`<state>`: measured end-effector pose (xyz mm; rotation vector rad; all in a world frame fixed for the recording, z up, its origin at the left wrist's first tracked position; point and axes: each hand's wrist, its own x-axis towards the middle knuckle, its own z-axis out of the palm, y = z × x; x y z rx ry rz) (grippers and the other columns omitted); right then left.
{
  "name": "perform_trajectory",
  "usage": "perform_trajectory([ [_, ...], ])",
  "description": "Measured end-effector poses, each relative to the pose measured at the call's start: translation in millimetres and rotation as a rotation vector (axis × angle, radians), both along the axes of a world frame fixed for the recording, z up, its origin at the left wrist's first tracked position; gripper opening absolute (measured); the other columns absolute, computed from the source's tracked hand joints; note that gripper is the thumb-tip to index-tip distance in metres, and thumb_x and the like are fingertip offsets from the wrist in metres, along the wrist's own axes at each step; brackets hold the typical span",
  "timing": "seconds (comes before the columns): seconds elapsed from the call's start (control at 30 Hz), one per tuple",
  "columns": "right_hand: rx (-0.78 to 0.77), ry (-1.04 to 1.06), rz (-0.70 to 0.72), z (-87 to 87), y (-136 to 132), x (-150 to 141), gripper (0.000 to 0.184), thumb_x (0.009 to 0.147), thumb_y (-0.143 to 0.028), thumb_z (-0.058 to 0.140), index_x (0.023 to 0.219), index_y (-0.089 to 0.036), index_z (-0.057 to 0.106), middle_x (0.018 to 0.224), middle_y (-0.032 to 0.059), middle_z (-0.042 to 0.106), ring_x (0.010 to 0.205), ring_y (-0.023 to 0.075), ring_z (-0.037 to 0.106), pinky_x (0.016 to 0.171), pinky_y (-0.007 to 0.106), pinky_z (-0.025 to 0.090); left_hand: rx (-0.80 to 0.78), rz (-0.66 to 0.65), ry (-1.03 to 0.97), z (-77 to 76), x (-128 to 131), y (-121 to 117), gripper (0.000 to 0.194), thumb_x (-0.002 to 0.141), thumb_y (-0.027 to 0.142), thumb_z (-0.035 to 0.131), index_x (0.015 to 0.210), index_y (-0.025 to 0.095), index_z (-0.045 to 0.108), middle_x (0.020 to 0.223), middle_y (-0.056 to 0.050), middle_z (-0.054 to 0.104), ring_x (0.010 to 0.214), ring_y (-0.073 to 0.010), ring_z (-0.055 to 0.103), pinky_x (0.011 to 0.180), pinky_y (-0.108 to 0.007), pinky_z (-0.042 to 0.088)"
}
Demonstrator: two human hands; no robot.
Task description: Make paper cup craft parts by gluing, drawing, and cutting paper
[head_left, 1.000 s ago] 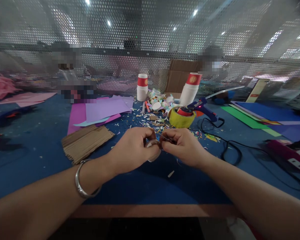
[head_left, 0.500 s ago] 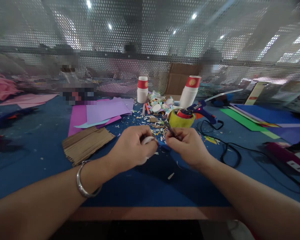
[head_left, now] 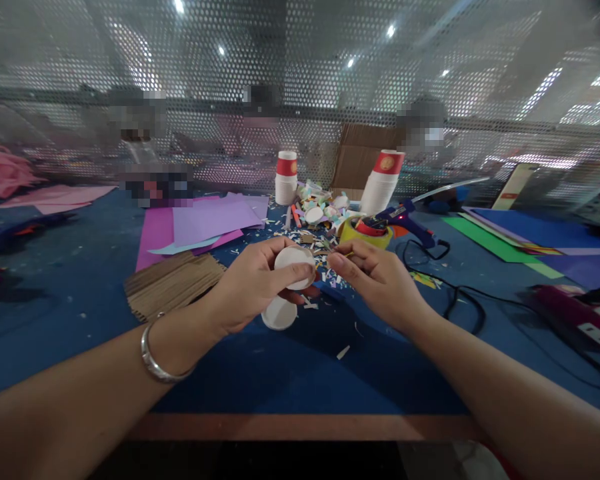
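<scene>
My left hand (head_left: pixel 260 280) grips a white round disc (head_left: pixel 291 265) between thumb and fingers, its flat face turned up toward me. Just below that hand lies a second white disc (head_left: pixel 280 315), partly covered by the fingers. To the right, my right hand (head_left: pixel 375 273) is closed in a pinch, apart from the disc. Something thin seems to stick out at its fingertips, too small to make out. Between and behind both hands, the blue table is strewn with small paper scraps (head_left: pixel 325 263).
A yellow tape roll (head_left: pixel 357 235) with a blue glue gun (head_left: pixel 405 223) beside it stands behind my right hand. Paper cup stacks (head_left: pixel 286 190), a scrap pile (head_left: pixel 320 203), corrugated cardboard (head_left: pixel 173 283) and purple sheets (head_left: pixel 210 220) lie around. A black cable (head_left: pixel 460 290) loops at right.
My left hand has turned and opened out, so the disc's face now shows. The second disc has come into view below it. My right hand has shifted slightly; the dark thing in it hardly shows now.
</scene>
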<state>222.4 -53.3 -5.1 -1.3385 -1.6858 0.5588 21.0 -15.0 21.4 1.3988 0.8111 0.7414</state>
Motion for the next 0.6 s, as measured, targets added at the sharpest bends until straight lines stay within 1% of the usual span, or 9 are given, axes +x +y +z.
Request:
perform_trajectory([
  [0.07,0.003,-0.019,0.032,0.8,-4.4,-2.1,0.044,0.096,-0.061,0.052,0.090,-0.019,0.064,0.065,-0.0026,0.054,0.056,0.0112,0.044,0.052,0.026,0.031,-0.020,0.012,-0.021,0.2,0.6,0.2,0.019,0.081,0.025,0.076,0.088,0.015,0.062,0.082,0.000,0.072,0.072,-0.0150,0.075,0.057,-0.020,0.056],
  [0.2,-0.001,-0.012,0.064,1.0,-7.4,-3.7,0.040,0.097,-0.058,0.054,0.094,-0.019,0.064,0.070,-0.0027,0.058,0.057,0.0097,0.045,0.052,0.025,0.031,-0.048,0.019,-0.067,-0.1,1.8,0.2,0.011,0.084,0.022,0.071,0.087,0.014,0.065,0.081,-0.001,0.073,0.076,-0.0144,0.074,0.063,-0.021,0.058],
  [0.27,0.013,-0.004,0.064,0.9,-6.9,-3.6,0.040,0.097,-0.058,0.054,0.093,-0.019,0.064,0.070,-0.0026,0.058,0.057,0.0097,0.045,0.052,0.025,0.030,-0.061,0.007,-0.074,-0.5,1.9,0.2,0.007,0.084,0.018,0.068,0.088,0.013,0.067,0.080,-0.002,0.073,0.076,-0.0135,0.073,0.068,-0.023,0.058],
  [0.33,0.019,0.005,0.057,0.6,-6.0,-3.3,0.040,0.096,-0.058,0.055,0.092,-0.019,0.063,0.066,-0.0033,0.055,0.055,0.0097,0.043,0.050,0.025,0.029,-0.050,-0.018,-0.049,-0.7,1.2,-0.3,0.008,0.083,0.016,0.069,0.090,0.013,0.069,0.080,-0.001,0.073,0.075,-0.0118,0.072,0.070,-0.022,0.057],
  [0.4,0.026,0.013,0.062,-0.2,-4.9,-3.3,0.037,0.093,-0.056,0.061,0.090,-0.019,0.063,0.065,-0.0037,0.053,0.055,0.0100,0.043,0.050,0.026,0.030,-0.020,-0.059,-0.001,-0.2,-0.2,-1.5,0.010,0.082,0.017,0.073,0.090,0.013,0.069,0.079,0.000,0.073,0.072,-0.0100,0.070,0.069,-0.021,0.055],
  [0.5,0.071,0.019,0.076,-1.7,-3.8,-4.0,0.030,0.089,-0.048,0.068,0.086,-0.019,0.061,0.068,-0.0028,0.054,0.060,0.0112,0.045,0.055,0.025,0.035,0.053,-0.127,0.088,2.3,-2.1,-2.7,0.014,0.080,0.020,0.077,0.088,0.014,0.068,0.075,0.002,0.072,0.067,-0.0080,0.066,0.062,-0.018,0.051],
  [0.6,0.104,0.028,0.085,-1.5,-4.1,-5.4,0.025,0.091,-0.041,0.065,0.082,-0.018,0.060,0.069,-0.0016,0.054,0.062,0.0117,0.046,0.057,0.025,0.039,0.100,-0.170,0.140,5.6,-2.7,-1.6,0.015,0.079,0.019,0.077,0.089,0.014,0.067,0.072,0.003,0.071,0.061,-0.0065,0.062,0.056,-0.016,0.047],
])
